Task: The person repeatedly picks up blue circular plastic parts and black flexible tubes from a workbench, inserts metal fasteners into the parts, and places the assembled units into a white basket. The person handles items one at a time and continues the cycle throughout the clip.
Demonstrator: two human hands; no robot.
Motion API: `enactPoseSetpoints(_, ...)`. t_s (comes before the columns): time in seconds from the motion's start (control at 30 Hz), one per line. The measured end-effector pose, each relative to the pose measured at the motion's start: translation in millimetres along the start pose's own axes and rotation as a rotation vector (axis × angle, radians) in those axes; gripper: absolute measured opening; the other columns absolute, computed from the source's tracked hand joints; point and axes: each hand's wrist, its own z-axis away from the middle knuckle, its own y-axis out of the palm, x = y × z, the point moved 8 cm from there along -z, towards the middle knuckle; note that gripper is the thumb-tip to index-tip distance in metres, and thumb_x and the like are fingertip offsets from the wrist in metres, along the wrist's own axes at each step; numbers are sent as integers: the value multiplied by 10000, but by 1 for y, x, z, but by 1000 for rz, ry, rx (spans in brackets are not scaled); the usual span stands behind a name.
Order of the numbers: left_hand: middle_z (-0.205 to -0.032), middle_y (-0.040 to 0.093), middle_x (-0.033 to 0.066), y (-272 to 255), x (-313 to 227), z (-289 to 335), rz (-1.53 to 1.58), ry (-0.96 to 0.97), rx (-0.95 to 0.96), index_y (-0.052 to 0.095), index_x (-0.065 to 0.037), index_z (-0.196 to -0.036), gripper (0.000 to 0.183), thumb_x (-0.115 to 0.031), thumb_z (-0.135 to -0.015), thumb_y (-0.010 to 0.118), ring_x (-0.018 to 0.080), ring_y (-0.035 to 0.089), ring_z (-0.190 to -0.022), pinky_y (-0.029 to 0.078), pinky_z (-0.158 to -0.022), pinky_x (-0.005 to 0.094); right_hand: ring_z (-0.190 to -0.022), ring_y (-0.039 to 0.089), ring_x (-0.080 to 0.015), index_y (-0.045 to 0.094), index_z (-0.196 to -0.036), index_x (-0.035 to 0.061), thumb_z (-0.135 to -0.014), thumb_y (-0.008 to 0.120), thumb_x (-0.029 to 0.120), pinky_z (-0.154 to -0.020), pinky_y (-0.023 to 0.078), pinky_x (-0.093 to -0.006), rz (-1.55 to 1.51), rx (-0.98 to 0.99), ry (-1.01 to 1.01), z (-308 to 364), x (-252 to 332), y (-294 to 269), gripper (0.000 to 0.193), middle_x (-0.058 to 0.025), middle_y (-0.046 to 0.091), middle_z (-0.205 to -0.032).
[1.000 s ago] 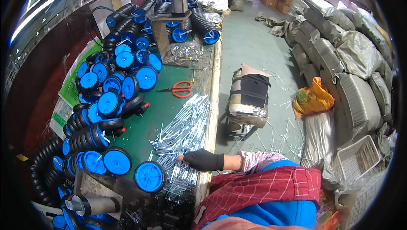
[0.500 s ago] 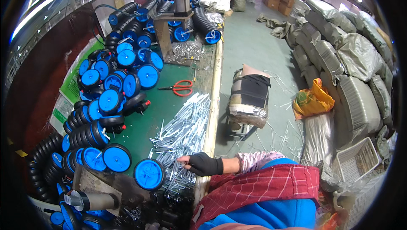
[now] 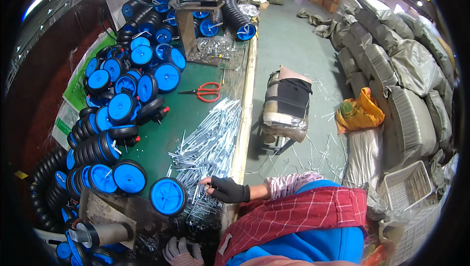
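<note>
My right hand [image 3: 225,189], in a black fingerless glove, reaches over the near end of a pile of thin silvery metal rods [image 3: 208,143]. Its bare fingertips are drawn together above the rods; what they pinch, if anything, is too small to make out. At the bottom edge my left hand [image 3: 182,253], in a pale glove, shows with its fingers apart and nothing visible in them. A blue wheel with a black tyre [image 3: 167,196] lies face up just left of the rods, between the two hands. Beside the left hand is a dark, cluttered fixture area, hard to make out.
Many blue-and-black wheels [image 3: 122,107] are heaped and stacked along the bench's left. Red-handled scissors [image 3: 208,92] lie on the green bench top [image 3: 164,131]. A metal cylinder [image 3: 100,234] stands near front left. Right of the bench are a padded stool [image 3: 286,102], sacks [image 3: 411,114] and a crate [image 3: 406,185].
My left hand has come into sight at the bottom edge. The whole view has shifted slightly; my right hand stays over the rods.
</note>
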Motion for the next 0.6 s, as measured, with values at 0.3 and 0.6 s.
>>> enactPoseSetpoints(0.3, -1251, 599, 113, -5, -9, -3, -25, -12, -46, 648, -128, -1153, 445, -389, -799, 714, 340, 558, -1140, 420, -999, 530, -727, 656, -221, 510, -1334, 84, -1010, 537, 176, -666, 496, -340, -9, -19, -67, 2, 2, 2, 338, -88, 620, -804)
enactPoseSetpoints(0.6, -1170, 637, 112, -38, -11, 28, 91, -166, -220, 658, -88, -1094, 318, -189, -797, 709, 334, 593, -1118, 364, -1078, 601, -863, 625, -193, 491, -1309, 31, -1021, 516, 161, -799, 495, -332, -164, -105, 86, -1, -11, -9, 317, -95, 621, -929)
